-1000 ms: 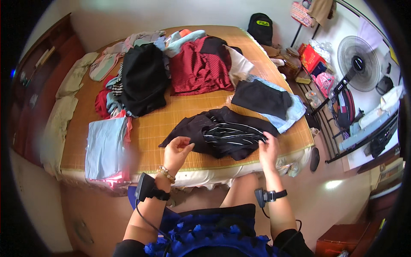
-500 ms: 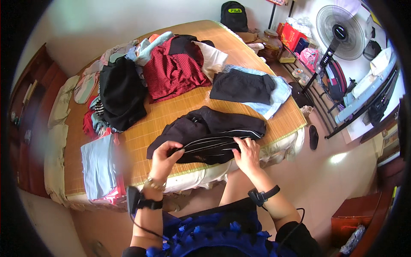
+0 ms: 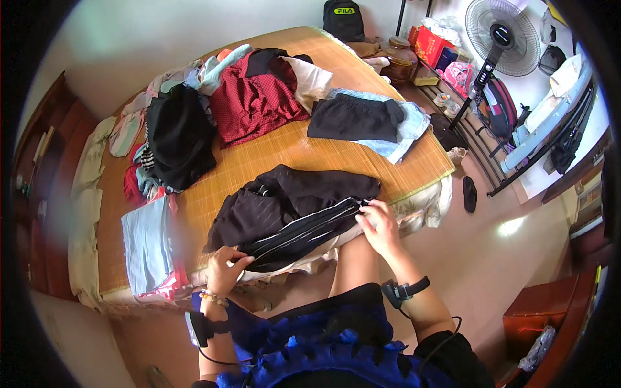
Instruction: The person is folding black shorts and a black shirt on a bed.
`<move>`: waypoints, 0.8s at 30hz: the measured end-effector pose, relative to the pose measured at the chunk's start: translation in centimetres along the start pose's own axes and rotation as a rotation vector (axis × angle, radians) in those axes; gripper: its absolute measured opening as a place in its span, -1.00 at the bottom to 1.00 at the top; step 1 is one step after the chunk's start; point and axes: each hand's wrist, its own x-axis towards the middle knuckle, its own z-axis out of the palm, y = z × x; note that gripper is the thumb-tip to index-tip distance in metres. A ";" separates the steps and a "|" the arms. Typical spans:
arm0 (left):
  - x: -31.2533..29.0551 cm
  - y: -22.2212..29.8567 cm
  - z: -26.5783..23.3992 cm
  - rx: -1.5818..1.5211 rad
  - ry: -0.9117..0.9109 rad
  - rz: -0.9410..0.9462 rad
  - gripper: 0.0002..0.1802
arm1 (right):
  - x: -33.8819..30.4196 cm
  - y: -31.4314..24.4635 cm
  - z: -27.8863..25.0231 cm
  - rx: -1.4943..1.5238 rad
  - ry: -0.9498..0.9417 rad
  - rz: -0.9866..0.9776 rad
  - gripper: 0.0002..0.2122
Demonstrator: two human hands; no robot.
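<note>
Head view shows a dark piece of clothing (image 3: 291, 197) lying all rumpled at the near edge of the bed (image 3: 259, 155). It is black, with thin white stripes along its near side. The left hand (image 3: 224, 271) pinches its left end; the right hand (image 3: 383, 229) pinches its right end.

The head view comes from the left one of two fisheye cameras worn on the person's head, set above the near side of the bed (image 3: 272, 152) and facing down and across it to the wall (image 3: 213, 22) beyond. It is near enough for the left hand (image 3: 224, 270) and right hand (image 3: 383, 227) to show plainly at the bed's near edge, yet wide enough to span the headboard (image 3: 81, 123) left of the bed and the fan (image 3: 501, 35) to its right.
</note>
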 end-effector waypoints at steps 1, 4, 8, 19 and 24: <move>-0.2 -0.2 0.7 -0.003 0.005 -0.004 -0.83 | 0.2 0.7 0.1 0.032 0.047 0.003 -0.77; -0.5 -1.1 2.5 -0.094 0.100 -0.148 -0.80 | 0.9 2.0 0.8 0.043 0.090 0.149 -0.77; -1.6 -2.5 3.7 -0.203 0.046 -0.222 -0.71 | 2.1 2.4 1.0 -0.029 0.086 0.183 -0.66; -0.2 -2.1 0.7 -0.706 0.531 -0.125 -0.88 | 6.0 1.3 -1.5 0.113 -0.063 0.128 -0.88; 2.4 1.0 -3.4 -1.119 0.246 -0.343 -0.88 | 7.8 -2.1 -2.7 0.506 -0.176 0.291 -0.87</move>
